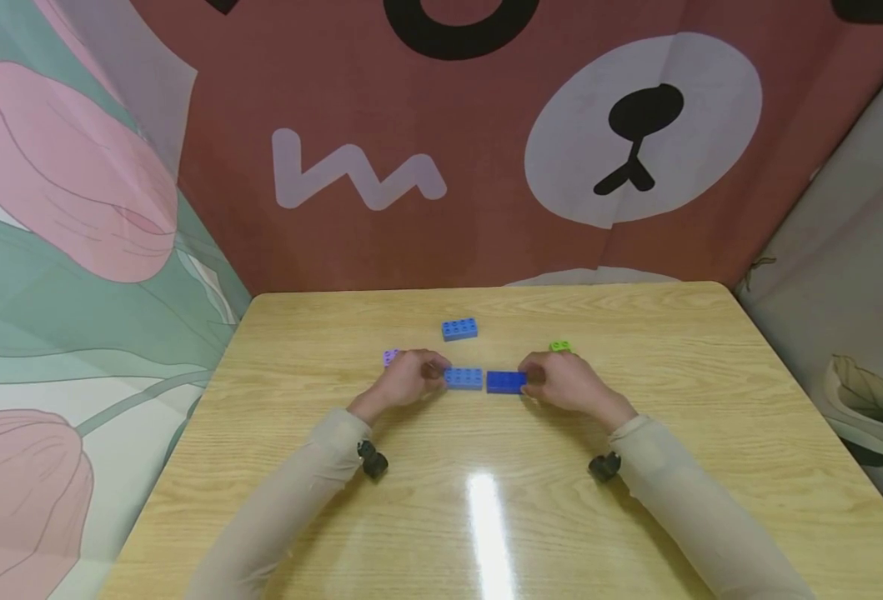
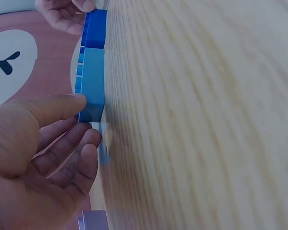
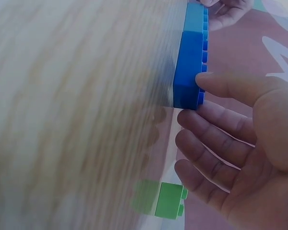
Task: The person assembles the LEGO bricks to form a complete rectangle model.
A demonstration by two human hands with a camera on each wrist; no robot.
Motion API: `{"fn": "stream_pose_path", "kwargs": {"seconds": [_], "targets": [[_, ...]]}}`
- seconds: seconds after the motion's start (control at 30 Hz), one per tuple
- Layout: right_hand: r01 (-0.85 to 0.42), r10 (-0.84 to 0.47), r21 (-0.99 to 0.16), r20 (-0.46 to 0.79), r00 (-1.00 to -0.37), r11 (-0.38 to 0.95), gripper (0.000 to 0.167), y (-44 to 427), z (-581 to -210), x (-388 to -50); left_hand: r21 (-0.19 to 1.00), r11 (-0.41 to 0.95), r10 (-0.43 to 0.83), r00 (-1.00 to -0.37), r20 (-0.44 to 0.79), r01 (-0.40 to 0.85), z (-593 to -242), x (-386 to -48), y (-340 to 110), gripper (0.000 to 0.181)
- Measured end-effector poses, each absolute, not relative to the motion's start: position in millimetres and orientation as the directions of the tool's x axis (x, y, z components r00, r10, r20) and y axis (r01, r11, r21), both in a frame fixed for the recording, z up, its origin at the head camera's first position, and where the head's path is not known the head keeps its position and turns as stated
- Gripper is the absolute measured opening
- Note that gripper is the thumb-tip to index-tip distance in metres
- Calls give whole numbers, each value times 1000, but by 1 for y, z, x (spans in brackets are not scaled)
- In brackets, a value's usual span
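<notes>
Two toy building bricks lie end to end on the table, with a narrow gap between them in the head view. My left hand (image 1: 409,377) pinches the outer end of the light blue brick (image 1: 464,379), its thumb on the near edge in the left wrist view. My right hand (image 1: 564,381) holds the outer end of the dark blue brick (image 1: 506,382) between thumb and fingers. In the right wrist view the thumb touches that brick's near upper edge, and the other fingers are loosely bent behind it.
Farther back on the wooden table (image 1: 441,500) stands another blue brick (image 1: 459,329). A purple brick (image 1: 391,357) is partly hidden behind my left hand. A green brick (image 1: 560,346) sits behind the right. A patterned curtain (image 1: 486,242) hangs past the far edge.
</notes>
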State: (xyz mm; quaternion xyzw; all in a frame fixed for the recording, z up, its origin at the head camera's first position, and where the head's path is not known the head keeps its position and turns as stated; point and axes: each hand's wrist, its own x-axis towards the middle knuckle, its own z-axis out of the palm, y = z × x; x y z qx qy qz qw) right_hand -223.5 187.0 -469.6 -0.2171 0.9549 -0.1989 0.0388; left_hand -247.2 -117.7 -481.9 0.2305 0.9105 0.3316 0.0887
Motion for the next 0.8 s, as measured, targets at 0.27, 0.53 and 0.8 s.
{"fn": "stream_pose_path", "kwargs": {"seconds": [0.27, 0.53, 0.8], "targets": [[-412, -440, -399, 25, -898, 819, 32, 185, -469, -225, 642, 677, 479, -878, -11, 361, -483, -247, -115, 28], [-405, -433, -395, 21, -901, 824, 32, 183, -470, -226, 650, 679, 468, -884, -24, 341, -483, -247, -114, 28], [-407, -431, -385, 26, -902, 828, 32, 183, -470, -226, 656, 676, 470, -882, -33, 336, -483, -246, -115, 28]]}}
